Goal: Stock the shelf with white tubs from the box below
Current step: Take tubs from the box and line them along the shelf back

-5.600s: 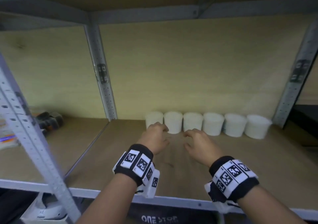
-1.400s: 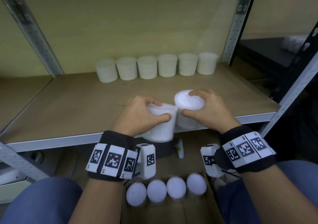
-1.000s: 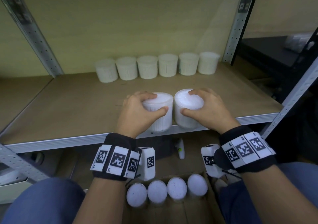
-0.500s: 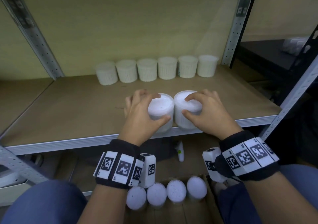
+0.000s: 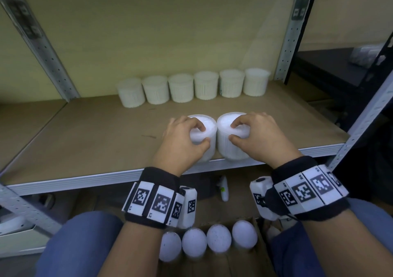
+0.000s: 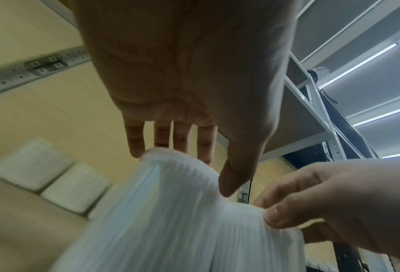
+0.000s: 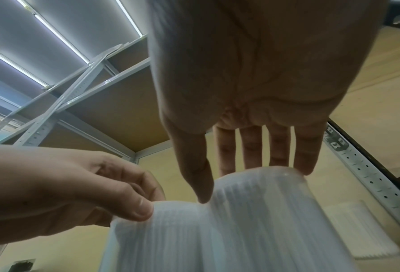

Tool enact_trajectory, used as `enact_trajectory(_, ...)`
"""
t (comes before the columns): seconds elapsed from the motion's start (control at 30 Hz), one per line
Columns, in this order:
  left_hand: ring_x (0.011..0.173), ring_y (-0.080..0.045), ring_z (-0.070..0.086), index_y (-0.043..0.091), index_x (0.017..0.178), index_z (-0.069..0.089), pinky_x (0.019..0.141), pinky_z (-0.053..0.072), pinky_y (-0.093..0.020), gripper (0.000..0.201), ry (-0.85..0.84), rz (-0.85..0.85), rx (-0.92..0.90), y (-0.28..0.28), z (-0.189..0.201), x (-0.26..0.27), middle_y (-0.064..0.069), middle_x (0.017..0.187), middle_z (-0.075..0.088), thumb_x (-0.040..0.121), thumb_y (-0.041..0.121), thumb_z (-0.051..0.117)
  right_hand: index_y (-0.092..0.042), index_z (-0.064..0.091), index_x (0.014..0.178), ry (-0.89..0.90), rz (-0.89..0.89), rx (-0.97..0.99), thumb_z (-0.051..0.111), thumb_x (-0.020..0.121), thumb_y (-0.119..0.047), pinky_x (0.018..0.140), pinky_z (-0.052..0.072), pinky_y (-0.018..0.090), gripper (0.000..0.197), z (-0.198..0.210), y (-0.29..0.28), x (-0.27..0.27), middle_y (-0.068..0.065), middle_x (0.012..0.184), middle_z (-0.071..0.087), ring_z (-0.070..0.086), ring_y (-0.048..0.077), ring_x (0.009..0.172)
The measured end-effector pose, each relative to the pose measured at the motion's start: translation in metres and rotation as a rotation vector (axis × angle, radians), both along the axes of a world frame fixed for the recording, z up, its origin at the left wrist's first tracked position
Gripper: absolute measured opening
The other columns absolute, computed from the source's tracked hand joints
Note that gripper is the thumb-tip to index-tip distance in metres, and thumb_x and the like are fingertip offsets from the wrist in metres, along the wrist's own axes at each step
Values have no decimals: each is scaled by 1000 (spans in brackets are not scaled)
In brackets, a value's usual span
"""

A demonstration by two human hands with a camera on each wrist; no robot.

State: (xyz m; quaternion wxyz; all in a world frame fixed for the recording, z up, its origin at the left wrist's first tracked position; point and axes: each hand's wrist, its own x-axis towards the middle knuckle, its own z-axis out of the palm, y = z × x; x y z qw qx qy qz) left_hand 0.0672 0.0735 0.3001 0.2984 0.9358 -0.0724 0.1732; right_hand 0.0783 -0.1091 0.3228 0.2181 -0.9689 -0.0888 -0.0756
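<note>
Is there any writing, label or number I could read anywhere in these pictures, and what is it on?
None can be read.
Wristbands: black-and-white square code patterns, no words.
Small white bottle under the shelf: a yellow-green mark, too small to read.
White tubs: no labels visible.

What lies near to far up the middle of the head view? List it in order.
box tubs → shelf front rail → left hand and right hand, each gripping a tub → back row of six tubs → wall
</note>
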Motion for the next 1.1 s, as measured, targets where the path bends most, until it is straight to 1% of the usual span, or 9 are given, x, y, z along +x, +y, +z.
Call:
enact_trajectory(0.13,110,-15,45,20,101,65,78,21,-10,21,-6,-51,18,-12,1,12,5,109,60,82,29,67,-24,63,118,38,-44,-2,64,86,-33,100,38,29,33,3,-11,8,3,129,56,42,17,126)
enact_trajectory(0.27,109,-17,47,18,102,66,76,21,-10,21,-39,-89,58,-26,-1,26,3,110,62,83,27,66,-24,63,119,61,-72,-8,64,86,-33,88,39,25,34,5,-25,15,3,130,55,50,19,119)
enact_trajectory(0.43,106,-18,49,18,103,66,73,20,-12,21,-53,-145,80,-45,-2,47,2,110,63,84,27,66,-22,63,120,59,-119,-10,65,87,-31,88,43,28,34,8,-43,28,3,126,59,56,20,115)
enact_trajectory(0.6,109,-18,51,16,105,65,82,29,-18,22,-28,-186,87,-64,-1,79,-1,113,63,85,26,66,-21,61,121,53,-181,-17,63,88,-31,87,47,32,34,4,-56,50,6,124,59,58,23,111)
enact_trajectory(0.7,106,-19,55,15,104,66,82,33,-20,23,-11,-203,106,-73,-2,103,-3,112,63,84,27,67,-19,60,120,49,-197,-33,62,89,-30,87,48,33,33,3,-62,67,7,122,60,59,24,109)
enact_trajectory(0.87,105,-21,58,15,106,66,88,42,-26,26,23,-217,125,-85,-1,134,-5,112,64,84,28,68,-15,61,119,73,-218,-46,64,88,-27,91,46,32,33,5,-71,98,8,127,58,57,24,113)
enact_trajectory(0.97,107,-21,59,14,106,66,89,44,-26,26,42,-220,96,-89,2,147,-6,115,65,84,27,69,-14,63,119,94,-229,-28,66,87,-25,92,44,32,34,9,-77,114,7,131,55,55,25,117)
enact_trajectory(1.03,109,-21,59,13,106,66,89,43,-26,26,46,-220,88,-93,3,156,-6,116,65,84,26,69,-14,63,119,103,-234,-17,67,87,-24,90,44,31,34,10,-81,124,8,131,55,56,25,116)
enact_trajectory(1.1,110,-21,59,11,107,66,89,42,-24,26,56,-221,83,-98,5,163,-7,116,65,84,24,69,-14,63,120,107,-230,-21,66,87,-23,92,45,33,34,9,-83,133,8,131,56,56,25,116)
